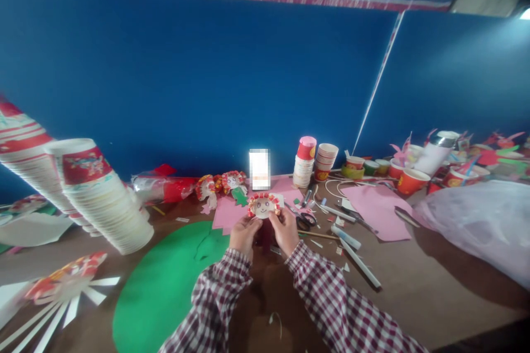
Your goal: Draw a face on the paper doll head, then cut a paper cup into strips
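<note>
Between my two hands is a paper-cup face craft (263,207), a white disc with a drawn smiling face and a red, yellow and white curled rim. My left hand (244,234) pinches its lower left edge. At the lower right edge, the fingers of my right hand (285,229) are closed on it too. Pink paper sheets (226,215) lie just behind, partly hidden by the craft and my hands. Two similar face crafts (233,182) rest farther back, with a green paper leaf (239,196) by them. Black-handled scissors (306,220) lie right of my right hand.
Tall stacks of paper cups (103,198) lean at left, near a cup cut into strips (68,287). A green paper sheet (165,292) covers the front left. Glue sticks (360,262), a pink sheet (376,209), red cups (413,180) and a plastic bag (480,226) lie at right.
</note>
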`<state>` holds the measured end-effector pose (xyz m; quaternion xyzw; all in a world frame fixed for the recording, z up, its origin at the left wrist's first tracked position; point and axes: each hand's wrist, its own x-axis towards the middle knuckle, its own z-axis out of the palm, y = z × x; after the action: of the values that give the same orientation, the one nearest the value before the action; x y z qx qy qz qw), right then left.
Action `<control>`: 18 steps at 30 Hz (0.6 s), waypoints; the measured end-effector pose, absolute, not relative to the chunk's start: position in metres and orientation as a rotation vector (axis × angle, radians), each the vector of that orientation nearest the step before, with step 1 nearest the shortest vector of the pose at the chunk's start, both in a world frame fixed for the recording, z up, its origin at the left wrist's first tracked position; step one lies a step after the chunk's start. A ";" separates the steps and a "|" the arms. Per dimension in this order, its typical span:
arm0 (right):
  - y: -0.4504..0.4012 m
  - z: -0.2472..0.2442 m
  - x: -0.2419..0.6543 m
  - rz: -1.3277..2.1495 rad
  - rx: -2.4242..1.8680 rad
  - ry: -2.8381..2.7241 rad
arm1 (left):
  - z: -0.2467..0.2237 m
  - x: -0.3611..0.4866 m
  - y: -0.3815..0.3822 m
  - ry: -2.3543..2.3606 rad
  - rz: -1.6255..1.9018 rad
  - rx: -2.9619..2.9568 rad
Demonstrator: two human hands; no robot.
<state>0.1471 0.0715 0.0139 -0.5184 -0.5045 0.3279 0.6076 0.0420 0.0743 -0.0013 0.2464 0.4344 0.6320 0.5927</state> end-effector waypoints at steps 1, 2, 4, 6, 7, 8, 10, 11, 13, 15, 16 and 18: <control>0.072 0.014 0.147 0.756 -1.199 -1.167 | 0.000 0.042 0.074 0.996 1.464 0.573; 0.072 0.013 0.147 0.754 -1.199 -1.169 | 0.002 0.042 0.073 0.983 1.456 0.575; 0.072 0.012 0.147 0.754 -1.202 -1.171 | 0.004 0.042 0.072 0.973 1.439 0.582; 0.072 0.012 0.147 0.755 -1.203 -1.173 | 0.005 0.043 0.072 0.992 1.437 0.578; 0.072 0.011 0.147 0.756 -1.203 -1.175 | 0.005 0.043 0.072 1.006 1.439 0.571; 0.072 0.011 0.146 0.759 -1.202 -1.176 | 0.004 0.043 0.072 1.014 1.446 0.564; 0.072 0.011 0.146 0.768 -1.201 -1.180 | 0.003 0.043 0.073 1.019 1.457 0.555; 0.071 0.012 0.146 0.774 -1.200 -1.180 | 0.003 0.043 0.073 1.018 1.463 0.556; 0.071 0.013 0.145 0.789 -1.197 -1.181 | 0.003 0.043 0.074 1.016 1.480 0.560; 0.070 0.015 0.145 0.802 -1.192 -1.181 | 0.003 0.043 0.073 1.027 1.491 0.555; 0.069 0.016 0.145 0.806 -1.189 -1.180 | 0.003 0.043 0.073 1.032 1.495 0.555; 0.068 0.019 0.145 0.808 -1.183 -1.180 | 0.004 0.043 0.073 1.037 1.500 0.560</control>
<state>0.1454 0.0684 0.0190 -0.5100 -0.5089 0.3485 0.5996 0.0425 0.0729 0.0039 0.2393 0.4434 0.6412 0.5787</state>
